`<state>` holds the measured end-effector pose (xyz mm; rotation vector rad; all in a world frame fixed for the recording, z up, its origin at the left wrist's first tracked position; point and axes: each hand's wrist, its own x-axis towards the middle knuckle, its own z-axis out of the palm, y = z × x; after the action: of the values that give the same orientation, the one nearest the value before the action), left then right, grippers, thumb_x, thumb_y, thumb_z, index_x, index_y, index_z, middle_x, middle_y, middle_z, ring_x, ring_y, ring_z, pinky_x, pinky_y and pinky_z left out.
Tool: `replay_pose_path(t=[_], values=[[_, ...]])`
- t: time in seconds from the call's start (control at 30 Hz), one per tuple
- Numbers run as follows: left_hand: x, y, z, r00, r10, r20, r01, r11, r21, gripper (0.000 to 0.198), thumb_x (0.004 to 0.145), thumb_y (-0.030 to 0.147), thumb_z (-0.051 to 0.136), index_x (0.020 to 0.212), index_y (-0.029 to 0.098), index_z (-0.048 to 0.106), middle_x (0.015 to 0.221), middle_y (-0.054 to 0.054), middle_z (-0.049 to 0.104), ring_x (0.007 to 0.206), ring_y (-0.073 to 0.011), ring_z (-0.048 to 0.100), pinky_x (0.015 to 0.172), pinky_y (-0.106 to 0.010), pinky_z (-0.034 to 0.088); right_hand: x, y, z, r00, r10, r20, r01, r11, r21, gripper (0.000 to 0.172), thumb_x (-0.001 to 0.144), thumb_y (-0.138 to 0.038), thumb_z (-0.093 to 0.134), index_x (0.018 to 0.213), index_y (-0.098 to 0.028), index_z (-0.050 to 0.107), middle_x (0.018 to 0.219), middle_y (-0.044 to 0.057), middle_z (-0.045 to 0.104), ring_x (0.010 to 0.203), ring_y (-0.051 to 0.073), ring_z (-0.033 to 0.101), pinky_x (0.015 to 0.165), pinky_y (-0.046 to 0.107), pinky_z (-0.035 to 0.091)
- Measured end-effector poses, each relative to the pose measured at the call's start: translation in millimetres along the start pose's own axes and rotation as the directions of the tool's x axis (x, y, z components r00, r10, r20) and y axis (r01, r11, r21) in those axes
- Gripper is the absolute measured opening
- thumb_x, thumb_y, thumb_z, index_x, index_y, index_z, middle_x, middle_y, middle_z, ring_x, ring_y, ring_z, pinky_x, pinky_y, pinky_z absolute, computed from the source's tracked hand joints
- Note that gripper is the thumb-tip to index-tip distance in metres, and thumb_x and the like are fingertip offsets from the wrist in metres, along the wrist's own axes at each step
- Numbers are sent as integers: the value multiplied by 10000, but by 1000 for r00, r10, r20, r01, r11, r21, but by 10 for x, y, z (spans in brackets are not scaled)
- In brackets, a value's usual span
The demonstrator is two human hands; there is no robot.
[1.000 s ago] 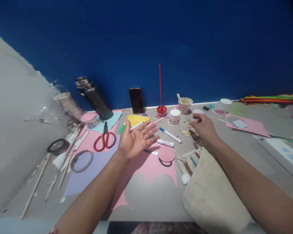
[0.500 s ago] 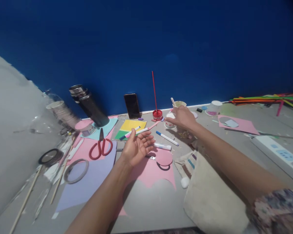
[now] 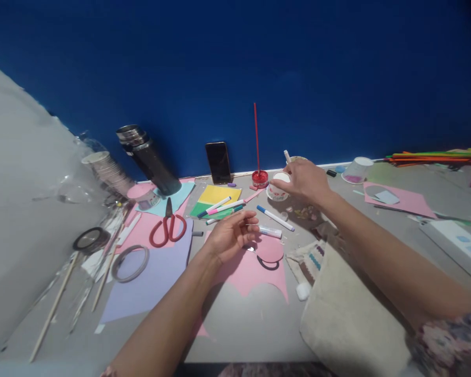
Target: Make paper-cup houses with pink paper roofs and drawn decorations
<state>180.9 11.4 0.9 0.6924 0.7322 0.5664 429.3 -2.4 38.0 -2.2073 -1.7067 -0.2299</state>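
From where I stand: red-handled scissors [image 3: 165,228] on the table [image 3: 247,330], then L hand [image 3: 231,235], loosely open above pink paper [image 3: 239,280], then upturned white cup [image 3: 278,194] nr blue wall [image 3: 317,78], R hand [image 3: 308,180] at it, thumb across; can't tell if gripping. Hands apart.

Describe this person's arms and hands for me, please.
The left hand and right hand are bare, with no gloves, rings or watch showing. The right sleeve has a mottled, floral-looking print and leaves the forearm uncovered.
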Motion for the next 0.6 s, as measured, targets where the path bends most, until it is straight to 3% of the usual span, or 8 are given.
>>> replay_pose_path(t=[0.13, 0.27, 0.43, 0.6], values=[[-2, 18, 20, 1000, -12, 23, 14, 996, -90, 169, 981, 236, 635, 1003, 93, 723, 799, -72, 663, 584, -114, 601, 498, -216, 482, -181, -257, -139, 987, -103, -124, 124, 977, 176, 478, 864, -648, 677, 954, -185, 756, 998, 114, 766, 887, 282, 668, 701, 350, 418], [-30, 81, 49, 1000, 2, -29, -5, 996, -92, 102, 950, 118, 624, 898, 87, 705, 647, -2, 560, 495, -68, 507, 436, -160, 374, -320, -480, -207, 971, -168, -168, 199, 961, 190, 465, 832, -612, 726, 991, -176, 746, 991, 110, 761, 894, 286, 660, 716, 345, 393], [-87, 154, 33, 995, 35, -92, -43, 995, -91, 124, 934, 93, 618, 817, 119, 649, 695, -11, 612, 520, -65, 533, 437, -150, 376, -391, -592, -200, 967, -204, -151, 227, 961, 157, 441, 845, -551, 734, 1043, -157, 729, 1038, 132, 754, 970, 313, 651, 757, 356, 397], [-182, 112, -96, 984, 45, -171, -53, 998, -40, 80, 955, 134, 632, 880, 116, 654, 711, -18, 618, 506, -76, 526, 427, -170, 385, -437, -693, -230, 971, -195, -136, 227, 933, 278, 394, 859, -545, 684, 970, -169, 729, 1011, 97, 755, 911, 268, 646, 733, 328, 384]])
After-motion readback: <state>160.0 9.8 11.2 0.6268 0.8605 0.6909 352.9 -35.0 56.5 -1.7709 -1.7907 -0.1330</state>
